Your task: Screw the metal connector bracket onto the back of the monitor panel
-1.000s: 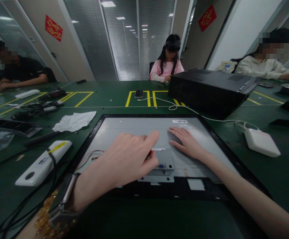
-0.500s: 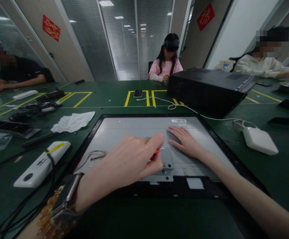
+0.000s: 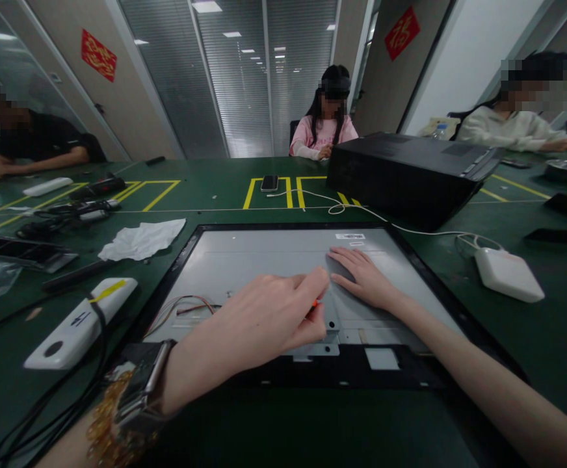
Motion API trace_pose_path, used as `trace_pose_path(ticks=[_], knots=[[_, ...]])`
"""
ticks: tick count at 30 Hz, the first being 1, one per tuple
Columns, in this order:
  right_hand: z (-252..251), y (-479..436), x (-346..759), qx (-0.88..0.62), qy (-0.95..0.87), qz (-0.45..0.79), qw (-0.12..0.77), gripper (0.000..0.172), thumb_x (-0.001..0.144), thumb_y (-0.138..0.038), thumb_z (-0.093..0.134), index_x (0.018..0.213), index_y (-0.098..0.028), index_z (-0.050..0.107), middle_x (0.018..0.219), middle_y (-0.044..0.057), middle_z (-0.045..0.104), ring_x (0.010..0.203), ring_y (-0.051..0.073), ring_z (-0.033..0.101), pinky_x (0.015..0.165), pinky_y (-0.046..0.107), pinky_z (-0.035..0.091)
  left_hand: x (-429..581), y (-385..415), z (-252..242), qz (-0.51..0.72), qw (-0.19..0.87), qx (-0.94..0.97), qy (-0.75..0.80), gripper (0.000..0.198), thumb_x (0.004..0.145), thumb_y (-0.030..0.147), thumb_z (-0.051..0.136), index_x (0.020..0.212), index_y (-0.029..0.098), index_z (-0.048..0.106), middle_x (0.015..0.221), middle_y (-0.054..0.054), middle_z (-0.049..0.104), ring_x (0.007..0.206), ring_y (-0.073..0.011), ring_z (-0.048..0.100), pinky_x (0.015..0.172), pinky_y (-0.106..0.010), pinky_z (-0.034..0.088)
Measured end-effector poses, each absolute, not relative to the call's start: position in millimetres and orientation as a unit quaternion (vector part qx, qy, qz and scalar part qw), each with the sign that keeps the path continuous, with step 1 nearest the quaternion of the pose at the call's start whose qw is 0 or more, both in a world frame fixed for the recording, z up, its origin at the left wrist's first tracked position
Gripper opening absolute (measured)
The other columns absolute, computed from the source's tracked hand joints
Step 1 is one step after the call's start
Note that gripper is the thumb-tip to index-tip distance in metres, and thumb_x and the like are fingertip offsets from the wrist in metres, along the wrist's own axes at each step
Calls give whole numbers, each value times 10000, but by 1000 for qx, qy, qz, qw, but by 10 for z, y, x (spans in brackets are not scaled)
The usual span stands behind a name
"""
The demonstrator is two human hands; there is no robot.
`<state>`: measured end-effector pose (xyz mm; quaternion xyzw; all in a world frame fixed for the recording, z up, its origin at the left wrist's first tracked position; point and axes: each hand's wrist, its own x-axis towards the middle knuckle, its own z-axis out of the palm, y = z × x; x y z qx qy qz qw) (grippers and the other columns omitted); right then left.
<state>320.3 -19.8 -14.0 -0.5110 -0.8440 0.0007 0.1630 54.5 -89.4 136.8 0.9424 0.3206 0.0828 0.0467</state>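
A flat display panel (image 3: 259, 250) with a grey metal back and black frame lies before me on the green table. My left hand (image 3: 278, 312) is closed over a screwdriver (image 3: 315, 305); only a bit of its orange handle shows between thumb and fingers. It hovers around the metal bracket (image 3: 331, 338) near the panel's front edge, hiding part of it. My right hand (image 3: 361, 276) rests flat on the metal back, fingers stretched out, holding nothing. Thin coloured wires (image 3: 181, 305) run over the panel's left side.
A large black case (image 3: 405, 175) stands behind the panel at right. A white adapter (image 3: 508, 273) with its cable sits to the right. On the left are a white device (image 3: 81, 325), black cables (image 3: 69, 403) and a crumpled tissue (image 3: 142, 239). Three people sit around the table.
My left hand has shifted slightly to the right and turned a little, with the screwdriver in it. My right hand has stayed in place on the panel.
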Motion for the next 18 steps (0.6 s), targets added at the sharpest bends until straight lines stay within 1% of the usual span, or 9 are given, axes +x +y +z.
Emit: trace_pose_path(ticks=[8,10,13,15,18], knots=[[-147,-193,3201,-511,-845,1,159,521,967,-460,403,1391,-166,475,1458,146,494,1369,285,411,1149,522,269,559,-905,1377,72,27,944,320,42,926,216,493,944,179,490,612,37,596,510,-157,585,455,-245,294],[-153,-188,3204,-510,-846,1,157,522,970,-459,399,1388,-156,476,1459,150,491,1372,286,407,1149,524,264,561,-907,1361,75,9,947,313,109,962,282,491,969,174,501,602,38,597,503,-163,591,447,-250,293],[-157,-186,3206,-510,-846,0,155,525,972,-458,397,1396,-155,465,1464,149,486,1374,286,404,1151,526,258,565,-904,1311,95,1,950,299,265,997,430,460,974,172,519,631,23,631,528,-163,621,465,-250,334],[-156,-186,3207,-511,-846,-1,154,527,973,-463,398,1399,-160,459,1466,146,484,1374,284,404,1152,524,258,572,-900,1275,111,2,949,295,338,991,492,452,936,169,533,636,15,648,525,-151,624,468,-241,345],[-153,-189,3206,-511,-845,-1,154,527,972,-469,401,1399,-166,459,1468,142,483,1373,282,405,1153,523,260,585,-898,1244,134,-24,946,293,411,965,555,464,871,164,548,582,19,633,476,-139,592,444,-237,310]])
